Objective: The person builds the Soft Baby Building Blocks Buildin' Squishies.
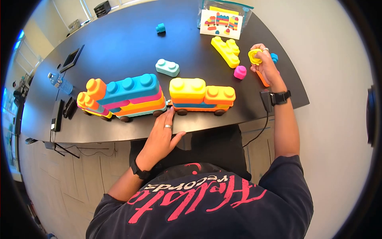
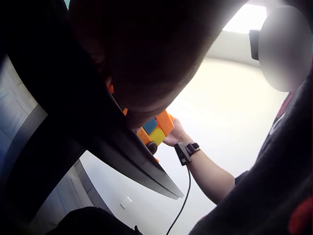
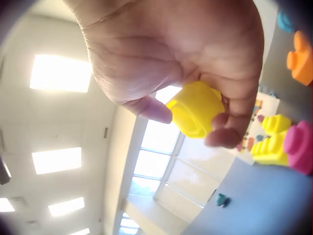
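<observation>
My right hand [image 1: 267, 71] is raised over the table's right side and pinches a small yellow toy block [image 3: 195, 110] between thumb and fingertips. In the right wrist view the block's hollow end shows. My left hand [image 1: 159, 135] lies at the table's front edge, fingers extended, with fingertips right at the link between two wagons of a block train. Left of that link stands a tall wagon topped by a long blue block [image 1: 133, 88]. To its right is a lower wagon with a yellow block [image 1: 187, 92] and an orange block [image 1: 220, 95] on top.
Near my right hand lie a joined yellow piece [image 1: 226, 51], a pink block [image 1: 240, 72] and an orange piece [image 1: 262, 78]. A mint block [image 1: 167, 67] sits behind the train. Farther back are a teal block [image 1: 160, 28] and a picture card [image 1: 221, 24]. A water bottle [image 1: 60, 83] stands left.
</observation>
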`<state>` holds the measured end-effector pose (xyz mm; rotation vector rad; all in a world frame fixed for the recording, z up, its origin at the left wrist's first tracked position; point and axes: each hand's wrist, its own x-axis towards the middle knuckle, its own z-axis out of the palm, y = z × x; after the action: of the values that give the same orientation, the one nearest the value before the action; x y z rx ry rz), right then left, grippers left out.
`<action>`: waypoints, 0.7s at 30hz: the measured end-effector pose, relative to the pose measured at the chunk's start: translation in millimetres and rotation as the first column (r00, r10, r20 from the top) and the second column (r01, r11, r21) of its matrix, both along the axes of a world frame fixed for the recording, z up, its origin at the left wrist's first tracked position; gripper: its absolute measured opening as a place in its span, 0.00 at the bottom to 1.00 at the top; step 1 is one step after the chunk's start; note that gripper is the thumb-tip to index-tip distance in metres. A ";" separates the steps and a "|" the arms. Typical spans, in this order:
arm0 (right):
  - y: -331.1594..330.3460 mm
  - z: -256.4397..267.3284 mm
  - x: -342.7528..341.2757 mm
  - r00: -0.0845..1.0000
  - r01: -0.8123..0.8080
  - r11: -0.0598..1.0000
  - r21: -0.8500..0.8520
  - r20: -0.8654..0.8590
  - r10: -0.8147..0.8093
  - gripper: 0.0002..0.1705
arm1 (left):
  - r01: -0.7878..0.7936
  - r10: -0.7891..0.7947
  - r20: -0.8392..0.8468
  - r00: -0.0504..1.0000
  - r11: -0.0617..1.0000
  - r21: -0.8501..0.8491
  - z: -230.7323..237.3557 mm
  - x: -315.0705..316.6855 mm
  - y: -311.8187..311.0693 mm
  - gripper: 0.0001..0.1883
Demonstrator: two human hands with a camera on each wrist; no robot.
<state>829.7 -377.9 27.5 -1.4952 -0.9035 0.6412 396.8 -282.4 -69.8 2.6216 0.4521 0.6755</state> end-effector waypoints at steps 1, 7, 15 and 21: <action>-4.6 10.8 -16.8 0.983 -0.110 0.989 0.095 -0.136 0.122 0.17 | -0.007 0.007 -0.001 1.000 1.000 -0.004 0.6 -0.1 -0.5 0.44; -27.7 51.0 -128.8 0.526 -0.216 0.963 -0.159 0.812 0.252 0.23 | -0.006 0.006 -0.004 1.000 1.000 -0.005 -0.8 -0.2 -0.7 0.45; -23.9 36.2 -161.4 0.443 -0.236 0.941 -0.242 0.835 0.326 0.33 | -0.009 0.009 -0.006 1.000 1.000 -0.020 -0.8 0.0 -0.8 0.45; -18.4 42.3 -163.8 0.377 -0.232 0.921 -0.312 0.844 0.381 0.24 | -0.011 0.011 -0.003 1.000 1.000 0.017 -4.1 -0.7 -0.4 0.45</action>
<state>665.9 -396.3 69.7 -1.8189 -2.0672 0.0769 396.1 -282.8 -73.9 2.6382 0.4644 0.6826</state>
